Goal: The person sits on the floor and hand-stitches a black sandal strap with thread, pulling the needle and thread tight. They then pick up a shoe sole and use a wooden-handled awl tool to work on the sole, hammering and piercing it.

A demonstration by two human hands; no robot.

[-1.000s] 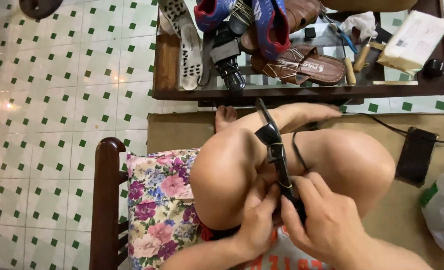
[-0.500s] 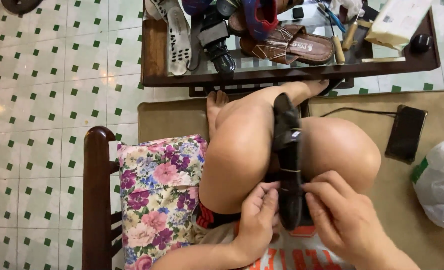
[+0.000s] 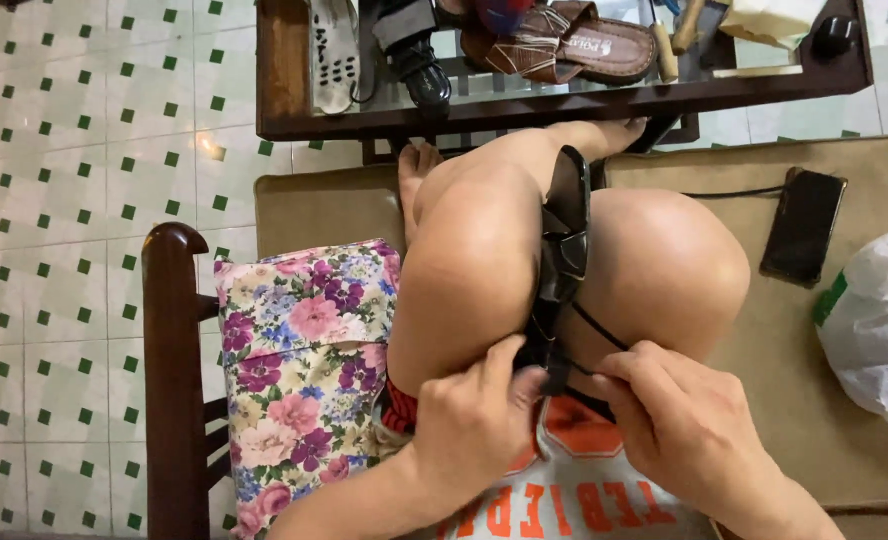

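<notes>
Both hands are on a black sandal (image 3: 564,240) that's wedged upright between the person's bare knees, toe end pointing away toward the table; the left hand (image 3: 474,420) pinches the near end of it with thumb and fingers closed on the heel part, while the right hand (image 3: 679,430) has its fingertips closed on a thin black strap or thread (image 3: 596,328) coming off the sandal's side, pulled fairly taut; looks to me like a mid-repair step, stitching or re-fixing that strap, and whatever comes next probably needs the knees to keep clamping and the pull kept straight; can't tell if there's a needle in there, too small; outward from that: a floral cushion (image 3: 309,370) on the wooden chair (image 3: 176,380) to the left, a dark phone (image 3: 804,225) lying flat on the tan mat (image 3: 814,400), a white plastic bag (image 3: 879,320) bunched at the right edge with a bit of green showing, and a brown sandal (image 3: 574,50) with a small light label on its footbed up on the low table (image 3: 284,80).
</notes>
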